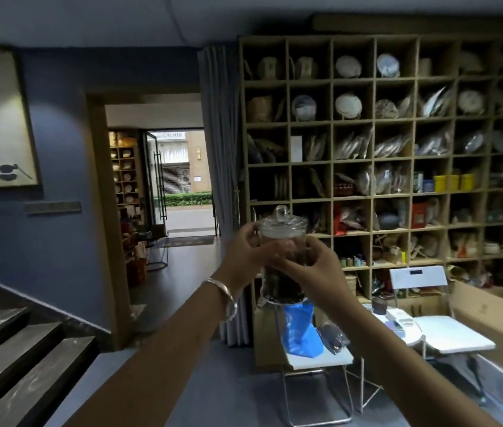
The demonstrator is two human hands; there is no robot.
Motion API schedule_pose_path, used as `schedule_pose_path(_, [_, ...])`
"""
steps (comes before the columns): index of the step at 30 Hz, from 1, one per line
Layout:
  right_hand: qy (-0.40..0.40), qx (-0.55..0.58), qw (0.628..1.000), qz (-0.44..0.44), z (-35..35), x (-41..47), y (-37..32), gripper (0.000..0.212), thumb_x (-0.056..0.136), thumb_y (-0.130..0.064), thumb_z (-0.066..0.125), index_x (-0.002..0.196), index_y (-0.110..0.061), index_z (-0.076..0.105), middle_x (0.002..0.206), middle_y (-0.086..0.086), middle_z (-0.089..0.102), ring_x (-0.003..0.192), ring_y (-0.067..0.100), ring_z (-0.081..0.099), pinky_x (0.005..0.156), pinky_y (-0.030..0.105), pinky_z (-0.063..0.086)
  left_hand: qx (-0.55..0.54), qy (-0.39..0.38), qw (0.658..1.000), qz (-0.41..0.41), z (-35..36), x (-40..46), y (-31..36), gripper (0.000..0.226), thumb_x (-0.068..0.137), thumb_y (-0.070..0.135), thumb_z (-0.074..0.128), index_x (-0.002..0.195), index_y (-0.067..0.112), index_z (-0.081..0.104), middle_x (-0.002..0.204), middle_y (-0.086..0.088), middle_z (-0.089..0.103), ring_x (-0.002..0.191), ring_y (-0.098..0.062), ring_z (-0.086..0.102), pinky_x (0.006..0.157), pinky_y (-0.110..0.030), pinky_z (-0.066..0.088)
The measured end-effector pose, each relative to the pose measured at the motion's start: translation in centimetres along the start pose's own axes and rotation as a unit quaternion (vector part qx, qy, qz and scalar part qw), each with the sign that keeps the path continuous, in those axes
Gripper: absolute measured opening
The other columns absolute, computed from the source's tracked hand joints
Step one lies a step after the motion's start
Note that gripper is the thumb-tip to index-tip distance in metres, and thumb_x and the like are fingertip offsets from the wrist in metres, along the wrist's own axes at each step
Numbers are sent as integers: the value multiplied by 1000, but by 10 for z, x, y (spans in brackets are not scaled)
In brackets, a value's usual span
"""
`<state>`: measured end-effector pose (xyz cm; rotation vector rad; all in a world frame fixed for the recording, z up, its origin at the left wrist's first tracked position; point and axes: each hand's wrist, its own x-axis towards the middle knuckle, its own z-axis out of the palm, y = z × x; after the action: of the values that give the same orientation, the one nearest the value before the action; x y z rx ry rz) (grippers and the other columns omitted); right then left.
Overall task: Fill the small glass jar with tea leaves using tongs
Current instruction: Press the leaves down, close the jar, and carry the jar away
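The person held a glass jar (282, 266) out in front at arm's length, in the air, with both hands closed around its body. The left hand (245, 251) wrapped the jar from the left side, and the right hand (321, 263) wrapped it from the right, with the fingers of both hands meeting on the glass. The glass lid (282, 221) with a round knob sat on top of the jar, and dark tea leaves (284, 288) filled the lower part of it. A silver bracelet (224, 298) was on the left wrist. Behind the jar stood a big wooden shelf (373, 167) full of wrapped tea cakes and boxes, and below it were a white folding chair (438, 331) and a blue bag (301, 331). No tongs were visible, and I could not tell whether this jar was the small one to be filled or the stock jar with the tea. In my judgement the step in hand was to carry the jar to a working surface. To do this well, the person should keep the jar upright, because the lid only rests on it and can slide off when the jar tilts. One hand under the bottom would be safer than two hands on the smooth sides. The jar should go down gently on a flat place before the lid is lifted.
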<state>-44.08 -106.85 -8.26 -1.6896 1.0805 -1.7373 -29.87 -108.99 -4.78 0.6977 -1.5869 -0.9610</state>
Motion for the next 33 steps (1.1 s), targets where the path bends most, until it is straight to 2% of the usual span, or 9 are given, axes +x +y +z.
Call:
schedule_pose_path(2, [13, -2, 1000, 3, 13, 33, 17, 52, 59, -37, 86, 102, -18, 65, 91, 1, 74, 85, 15, 71, 80, 39, 57, 1, -21, 1000, 0, -14, 39, -17, 73, 59, 23, 82, 124, 3, 54, 115, -15, 68, 104, -27, 67, 88, -38, 56])
schedule_pose_path(6, [29, 3, 1000, 2, 38, 105, 45, 62, 52, -47, 79, 104, -19, 62, 92, 1, 72, 85, 13, 70, 69, 27, 56, 9, -58, 998, 3, -45, 124, -46, 64, 71, 20, 81, 127, 9, 52, 120, -12, 66, 110, -26, 64, 92, -39, 54])
schedule_pose_path(10, [30, -9, 999, -7, 53, 178, 78, 55, 56, -43, 79, 103, -21, 63, 91, 0, 72, 80, 5, 70, 59, 17, 54, -14, -64, 998, 2, -64, 202, -78, 67, 69, 25, 83, 127, 12, 52, 118, -10, 67, 107, -25, 65, 89, -37, 55])
schedule_pose_path(13, [32, -26, 999, -15, 58, 228, 110, 64, 52, -51, 79, 106, -22, 63, 95, 2, 73, 86, 10, 70, 70, 28, 56, -19, -69, 997, 11, -71, 253, -107, 73, 59, 36, 81, 124, 17, 53, 113, -4, 69, 103, -18, 67, 83, -30, 56])
schedule_pose_path(15, [29, -28, 999, -20, 57, 263, 139, 66, 51, -53, 79, 107, -23, 62, 97, 2, 72, 89, 13, 70, 74, 31, 56, -20, -76, 997, 15, -72, 292, -130, 68, 64, 31, 82, 124, 17, 52, 109, -2, 70, 99, -15, 68, 77, -26, 56])
schedule_pose_path(20, [37, -34, 999, -14, 37, 356, 217, 53, 63, -39, 82, 108, -22, 62, 97, 3, 73, 90, 14, 70, 77, 34, 57, -36, -105, 994, 11, -54, 396, -193, 55, 77, 18, 77, 126, 14, 51, 106, -2, 70, 85, -5, 70, 64, -16, 53])
schedule_pose_path(24, [33, -39, 999, -12, 15, 436, 266, 40, 71, -29, 81, 106, -24, 64, 95, 1, 74, 88, 12, 70, 71, 25, 57, -25, -104, 994, 20, -34, 484, -233, 61, 76, 23, 78, 129, 15, 47, 118, -5, 64, 103, -17, 65, 79, -25, 56])
schedule_pose_path(27, [32, -42, 998, -13, 4, 491, 297, 37, 71, -30, 80, 104, -26, 65, 92, -3, 74, 84, 7, 70, 62, 14, 53, -44, -103, 993, 25, -24, 548, -263, 61, 70, 29, 82, 122, 21, 52, 116, -3, 67, 102, -17, 67, 83, -29, 56])
schedule_pose_path(33, [49, -62, 997, 6, -17, 587, 381, 27, 71, -35, 80, 92, -42, 65, 88, -16, 72, 80, -4, 67, 56, 7, 48, -47, -87, 995, 4, 1, 665, -339, 72, 52, 44, 84, 115, 23, 56, 112, -3, 70, 104, -21, 68, 93, -47, 53])
